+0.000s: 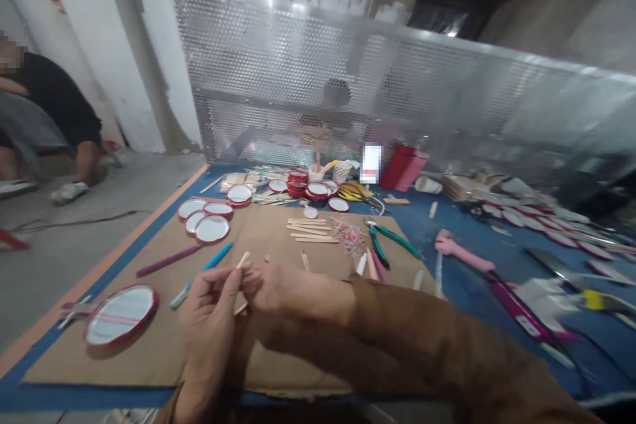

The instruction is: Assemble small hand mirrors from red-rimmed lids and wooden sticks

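Note:
My left hand [213, 301] is closed in a pinch around a short pale stick [243, 260], probably wooden, whose tip stands up between thumb and fingers. Close against it, my right hand [271, 288] has its fingers curled, and what they grip is hidden. Both hands are above a brown cardboard sheet [124, 371]. Left of them lies a round red-rimmed mirror-like disc [122, 315] with a pink stripe across it. A blue pen-like stick [218, 256] rests just beyond my left hand, beside a purple stick [169, 261].
Flat wooden sticks [311, 230], small clear-pink bits [348, 233] and green-handled pliers [395, 238] lie farther back. More red-rimmed discs [212, 229] sit at left. A pink-and-purple glue gun [517, 305] is at right. A perforated metal panel [298, 53] stands behind; a person [54, 93] sits far left.

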Available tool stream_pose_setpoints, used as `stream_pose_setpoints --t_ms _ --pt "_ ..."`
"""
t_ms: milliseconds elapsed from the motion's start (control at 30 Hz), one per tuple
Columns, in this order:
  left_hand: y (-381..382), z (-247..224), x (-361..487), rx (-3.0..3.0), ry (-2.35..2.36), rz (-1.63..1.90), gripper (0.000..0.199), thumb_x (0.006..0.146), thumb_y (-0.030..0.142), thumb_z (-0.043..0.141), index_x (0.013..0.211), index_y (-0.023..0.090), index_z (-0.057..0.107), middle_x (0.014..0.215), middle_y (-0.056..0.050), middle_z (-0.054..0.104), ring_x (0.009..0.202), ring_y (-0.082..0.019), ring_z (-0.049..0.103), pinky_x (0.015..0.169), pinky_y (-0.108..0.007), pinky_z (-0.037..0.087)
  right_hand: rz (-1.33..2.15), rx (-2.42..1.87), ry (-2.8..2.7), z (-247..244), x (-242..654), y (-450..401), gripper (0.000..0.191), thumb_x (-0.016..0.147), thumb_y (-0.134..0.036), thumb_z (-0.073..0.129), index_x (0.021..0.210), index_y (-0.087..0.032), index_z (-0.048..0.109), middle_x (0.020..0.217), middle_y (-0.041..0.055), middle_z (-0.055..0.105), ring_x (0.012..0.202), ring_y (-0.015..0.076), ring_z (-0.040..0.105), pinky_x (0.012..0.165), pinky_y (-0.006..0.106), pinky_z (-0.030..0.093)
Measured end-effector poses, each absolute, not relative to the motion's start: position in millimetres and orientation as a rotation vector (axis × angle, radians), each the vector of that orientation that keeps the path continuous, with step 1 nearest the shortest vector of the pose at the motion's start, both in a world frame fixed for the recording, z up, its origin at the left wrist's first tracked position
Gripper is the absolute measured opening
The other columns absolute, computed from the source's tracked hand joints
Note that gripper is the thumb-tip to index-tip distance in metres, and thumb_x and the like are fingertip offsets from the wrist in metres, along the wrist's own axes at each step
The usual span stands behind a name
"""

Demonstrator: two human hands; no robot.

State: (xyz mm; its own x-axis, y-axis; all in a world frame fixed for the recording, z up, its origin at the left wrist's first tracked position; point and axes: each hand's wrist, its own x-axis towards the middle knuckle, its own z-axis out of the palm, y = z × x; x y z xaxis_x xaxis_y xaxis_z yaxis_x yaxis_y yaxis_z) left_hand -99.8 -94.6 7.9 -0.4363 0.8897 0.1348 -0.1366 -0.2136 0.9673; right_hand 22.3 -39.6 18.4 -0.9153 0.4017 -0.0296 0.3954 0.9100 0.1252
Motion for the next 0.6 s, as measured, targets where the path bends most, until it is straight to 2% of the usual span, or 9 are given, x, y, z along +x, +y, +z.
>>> stream_pose_setpoints --t_ms 100,200,300,433,500,600 --pt "-93.2 10.6 -101.4 0.952 1.330 1.700 0.028 0.072 0.041 0.074 0.080 0.016 0.064 0.076 -0.003 0.075 0.067 -0.017 0.072 0.065 -0.025 0.060 0.220 0.777 2.942 25.6 27.4 -27.2 0.017 0.092 -0.008 0.046 0.090 -0.014 0.062 0.090 0.0047 0.070 0.081 0.0154 0.061 0.077 0.030 0.044" --pt "-91.8 12.5 -100.9 0.873 1.283 1.674 0.029 0.071 0.043 0.075 0.080 0.017 0.064 0.079 -0.002 0.076 0.064 -0.015 0.071 0.062 -0.023 0.059 0.266 0.958 2.868 34.9 33.3 -13.8 0.017 0.089 -0.005 0.048 0.086 -0.011 0.064 0.089 0.0094 0.072 0.081 0.0192 0.063 0.074 0.033 0.044" --pt "-89.9 10.9 -99.9 0.844 1.237 1.623 0.032 0.066 0.042 0.078 0.079 0.017 0.063 0.077 -0.002 0.076 0.065 -0.017 0.072 0.061 -0.025 0.060 0.311 1.125 2.831 49.4 48.2 -9.5 0.018 0.087 -0.006 0.049 0.086 -0.011 0.066 0.090 0.0122 0.072 0.083 0.0218 0.064 0.073 0.035 0.044" --pt "-89.3 6.9 -97.3 0.937 1.247 1.435 0.036 0.062 0.046 0.080 0.075 0.017 0.063 0.073 -0.006 0.076 0.069 -0.022 0.073 0.063 -0.029 0.061 0.391 1.416 2.805 75.2 87.6 -37.9 0.019 0.091 -0.011 0.046 0.090 -0.012 0.065 0.093 0.0117 0.070 0.084 0.0196 0.063 0.070 0.029 0.043" --pt "-90.3 5.4 -95.6 1.034 1.243 1.344 0.037 0.061 0.048 0.079 0.073 0.016 0.064 0.073 -0.007 0.075 0.069 -0.022 0.073 0.066 -0.030 0.061 0.430 1.602 2.763 82.9 116.7 -59.8 0.024 0.095 -0.014 0.039 0.093 -0.011 0.063 0.089 0.0128 0.070 0.078 0.0193 0.063 0.066 0.029 0.042" --pt "-91.5 2.0 -94.1 1.152 1.240 1.255 0.036 0.064 0.049 0.076 0.074 0.016 0.066 0.075 -0.008 0.076 0.073 -0.021 0.073 0.070 -0.028 0.060 0.357 2.056 2.640 79.8 170.2 -83.7 0.025 0.099 -0.028 0.039 0.096 -0.019 0.062 0.086 0.0033 0.070 0.077 0.0153 0.064 0.067 0.024 0.041"
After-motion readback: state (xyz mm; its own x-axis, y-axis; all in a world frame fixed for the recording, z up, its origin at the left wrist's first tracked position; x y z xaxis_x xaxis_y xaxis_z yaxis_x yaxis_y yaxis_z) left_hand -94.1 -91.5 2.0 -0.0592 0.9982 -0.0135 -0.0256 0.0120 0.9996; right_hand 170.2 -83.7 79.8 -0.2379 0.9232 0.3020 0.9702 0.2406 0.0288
